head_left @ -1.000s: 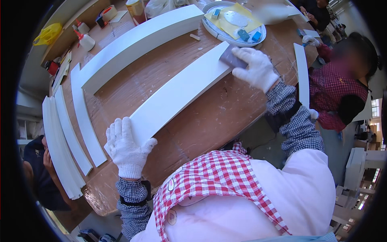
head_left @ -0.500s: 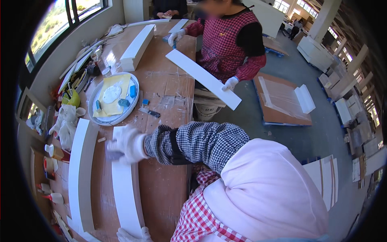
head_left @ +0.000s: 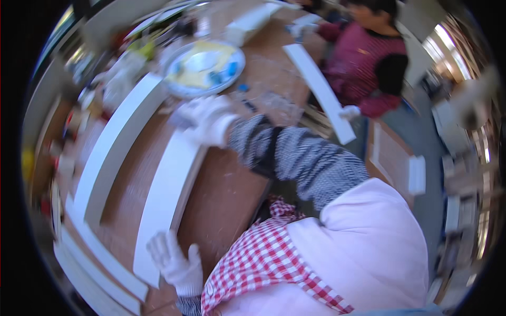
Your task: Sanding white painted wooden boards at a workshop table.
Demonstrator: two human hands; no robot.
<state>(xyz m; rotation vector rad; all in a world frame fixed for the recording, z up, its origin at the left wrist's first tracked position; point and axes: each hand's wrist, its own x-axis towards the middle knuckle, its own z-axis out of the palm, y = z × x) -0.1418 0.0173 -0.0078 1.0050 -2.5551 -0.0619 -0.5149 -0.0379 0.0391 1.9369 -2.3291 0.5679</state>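
A long white board (head_left: 167, 181) with a thick edge lies lengthwise on the brown table. At its far end, my gloved right hand (head_left: 210, 118) is closed around a grey sanding block (head_left: 181, 116). The block is blurred, so whether it touches the board is unclear. My gloved left hand (head_left: 178, 262) rests at the board's near end, fingers stretched out and thumb apart, holding nothing. To the left runs a second white board (head_left: 116, 145) like the first.
Beyond the boards stands a round white tray (head_left: 179, 89) with yellow paper and blue pieces. Thin white strips (head_left: 105, 266) lie at the lower left. Bottles and bags clutter the window side. Across the table, a co-worker in a red checked apron holds a white board (head_left: 321, 92).
The view has swung, shifting the scene. My right hand stays at the board's far end with the block; my left hand now shows fully, fingers spread. The co-worker still holds their board.
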